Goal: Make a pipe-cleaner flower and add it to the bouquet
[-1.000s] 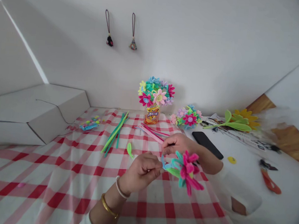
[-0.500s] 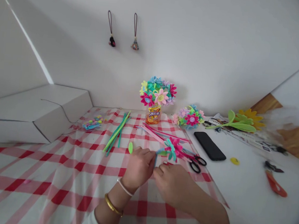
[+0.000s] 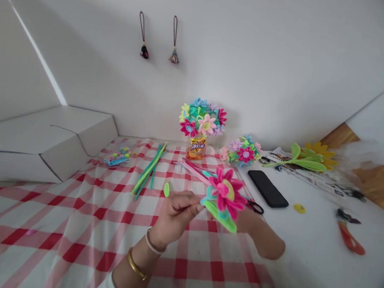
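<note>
My left hand (image 3: 180, 212) pinches the light-blue stem end of a pipe-cleaner flower between thumb and fingertips. The flower (image 3: 222, 188) has bright pink petals, a pale yellow centre, turquoise loops and a long green leaf (image 3: 221, 217) pointing down to the right. It hangs above the checked cloth with its bloom turned right. Behind the bloom and leaf lies my right hand (image 3: 244, 220), its fingers hidden. A pair of black-handled scissors (image 3: 256, 206) shows partly past the petals. Near my left knuckles, a small green pipe-cleaner leaf (image 3: 166, 189) rests on the cloth.
Green pipe cleaners (image 3: 150, 169) and pink ones (image 3: 193, 170) lie on the checked cloth (image 3: 97, 243). A jar (image 3: 196, 149) of fuzzy flowers stands at the back, beside a second bouquet (image 3: 244, 150). On the right are a phone (image 3: 268, 188) and orange-handled pliers (image 3: 351, 236). A white box (image 3: 52, 146) sits left.
The flower has turned so its bloom and leaf face me more, and it covers my right hand. My left hand has shifted slightly and opened from a fist into a pinch.
</note>
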A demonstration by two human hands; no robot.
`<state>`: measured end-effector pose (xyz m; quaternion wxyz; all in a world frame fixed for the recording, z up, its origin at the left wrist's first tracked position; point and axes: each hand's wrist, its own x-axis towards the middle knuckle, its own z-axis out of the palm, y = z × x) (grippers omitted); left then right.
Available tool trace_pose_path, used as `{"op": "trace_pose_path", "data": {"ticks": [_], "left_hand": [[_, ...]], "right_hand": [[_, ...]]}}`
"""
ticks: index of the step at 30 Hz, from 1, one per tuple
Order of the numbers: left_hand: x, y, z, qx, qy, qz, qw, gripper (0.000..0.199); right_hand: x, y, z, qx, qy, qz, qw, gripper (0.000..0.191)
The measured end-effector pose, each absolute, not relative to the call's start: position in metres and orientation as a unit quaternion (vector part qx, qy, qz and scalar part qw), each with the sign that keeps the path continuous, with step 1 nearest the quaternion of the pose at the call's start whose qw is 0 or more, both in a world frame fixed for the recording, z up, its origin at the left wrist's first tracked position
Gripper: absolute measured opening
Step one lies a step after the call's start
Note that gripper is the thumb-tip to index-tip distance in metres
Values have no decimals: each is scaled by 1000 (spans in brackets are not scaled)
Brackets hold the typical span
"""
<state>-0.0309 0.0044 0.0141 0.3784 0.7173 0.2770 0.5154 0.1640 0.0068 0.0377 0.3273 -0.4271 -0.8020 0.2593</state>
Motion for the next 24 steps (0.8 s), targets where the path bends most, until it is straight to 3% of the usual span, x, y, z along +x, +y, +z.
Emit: {"op": "trace_pose_path", "data": {"ticks": [5,11,14,16,19,22,24], "left_hand": [[-19,9,-2,629,376,565,379,21],[-8,7,-7,419,348,588,598,18],[-11,9,-5,488,358,593,531,15],[-13,9,-5,570,380,590,427,13],[-12,5,-7,649,392,568,319,14],[-5,1,-11,668,382,552,322,15],[0,0,-12,639,380,548,383,15]], "right_hand": [[149,-19,22,-386,-839,284,258,30],[144,-13,14,-408,-814,287,297,29],[148,-4,8,-416,-769,360,326,24],[147,0,3,-424,-697,417,399,16],[140,2,-7,-417,-541,512,521,22],[130,0,-16,-403,-446,559,572,22],[127,-1,-21,-397,-427,563,586,19]]}}
